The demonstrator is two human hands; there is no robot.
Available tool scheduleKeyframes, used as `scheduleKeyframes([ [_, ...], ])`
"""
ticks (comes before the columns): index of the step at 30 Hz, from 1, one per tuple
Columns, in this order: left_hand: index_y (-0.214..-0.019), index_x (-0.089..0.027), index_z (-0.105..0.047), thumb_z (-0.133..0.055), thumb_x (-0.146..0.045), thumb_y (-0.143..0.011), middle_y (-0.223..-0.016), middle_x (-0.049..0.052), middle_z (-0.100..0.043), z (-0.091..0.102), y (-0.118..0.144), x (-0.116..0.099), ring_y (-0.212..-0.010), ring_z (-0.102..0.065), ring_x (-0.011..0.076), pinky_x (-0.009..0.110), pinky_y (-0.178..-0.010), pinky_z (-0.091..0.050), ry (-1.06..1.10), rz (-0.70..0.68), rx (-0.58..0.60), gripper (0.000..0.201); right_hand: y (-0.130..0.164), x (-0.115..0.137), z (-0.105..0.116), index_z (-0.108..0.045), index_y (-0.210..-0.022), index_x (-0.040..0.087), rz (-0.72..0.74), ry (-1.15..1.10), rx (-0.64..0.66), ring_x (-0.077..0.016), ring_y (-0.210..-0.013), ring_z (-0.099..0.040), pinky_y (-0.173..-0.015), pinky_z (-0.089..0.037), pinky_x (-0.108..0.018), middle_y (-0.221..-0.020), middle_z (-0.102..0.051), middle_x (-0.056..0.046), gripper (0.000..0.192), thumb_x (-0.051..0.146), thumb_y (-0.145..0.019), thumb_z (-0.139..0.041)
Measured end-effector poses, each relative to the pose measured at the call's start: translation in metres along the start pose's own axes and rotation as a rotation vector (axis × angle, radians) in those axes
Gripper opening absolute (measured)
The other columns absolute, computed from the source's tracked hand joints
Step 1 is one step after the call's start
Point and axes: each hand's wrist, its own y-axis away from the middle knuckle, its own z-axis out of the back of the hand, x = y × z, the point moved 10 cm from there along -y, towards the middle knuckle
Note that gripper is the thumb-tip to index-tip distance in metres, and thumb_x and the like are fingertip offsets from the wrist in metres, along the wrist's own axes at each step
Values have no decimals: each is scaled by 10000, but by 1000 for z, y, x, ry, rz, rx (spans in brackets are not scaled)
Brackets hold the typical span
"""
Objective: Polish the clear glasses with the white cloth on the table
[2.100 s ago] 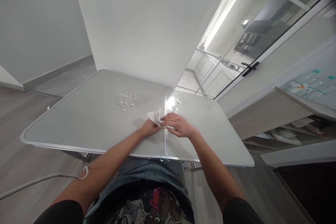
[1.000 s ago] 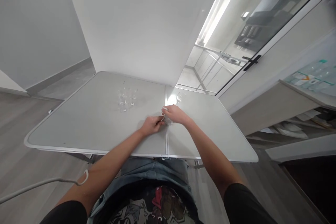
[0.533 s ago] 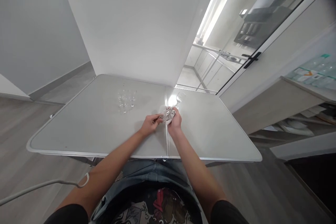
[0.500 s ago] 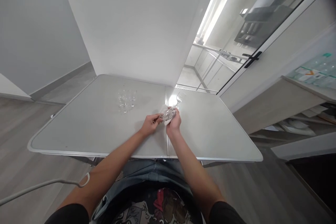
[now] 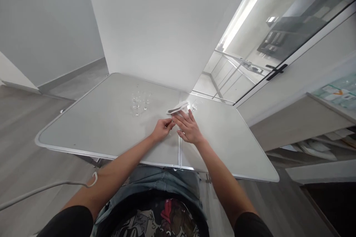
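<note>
My left hand (image 5: 160,130) pinches a clear stemmed glass (image 5: 172,120) between thumb and fingers; most of the glass is hidden behind my right hand and a white cloth. With fingers extended, my right hand (image 5: 190,130) presses the cloth (image 5: 178,107) against the glass, over the seam of the table. The cloth rises in a fold beyond the fingertips. Another clear stemmed glass (image 5: 195,105) stands just past my right hand. Several clear glasses (image 5: 140,102) are grouped on the left half of the table.
The light grey folding table (image 5: 91,126) has a metal rim and a middle seam. A white wall (image 5: 155,37) meets its far side. At the right are a glass door with a black handle (image 5: 276,72) and a shelf (image 5: 330,114) with bottles. A pale cable (image 5: 55,185) crosses at lower left.
My right hand has turned from cupping the glass in the cloth to lying over it with fingers extended. The cloth now stands up and covers the bowl. My left hand keeps its pinch.
</note>
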Motion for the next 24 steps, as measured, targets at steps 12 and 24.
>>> scheduleKeyframes([
  [12, -905, -173, -677, -546, -319, -937, -669, 6, -647, -8, 10, -23, -565, -538, 120, 238, -581, -391, -484, -300, 37, 198, -31, -28, 9, -704, -907, 222, -341, -167, 248, -197, -833, -605, -795, -480, -335, -895, -693, -39, 248, 400, -924, -533],
  [24, -1062, -158, -713, -580, -337, -915, -699, 12, -650, -5, 7, -14, -579, -509, 109, 223, -607, -406, -367, -233, 77, 267, -12, -5, 19, -578, -1204, 203, -137, -26, 146, -218, -955, -589, -850, -485, -351, -1077, -613, -100, 366, 425, -1021, -351],
])
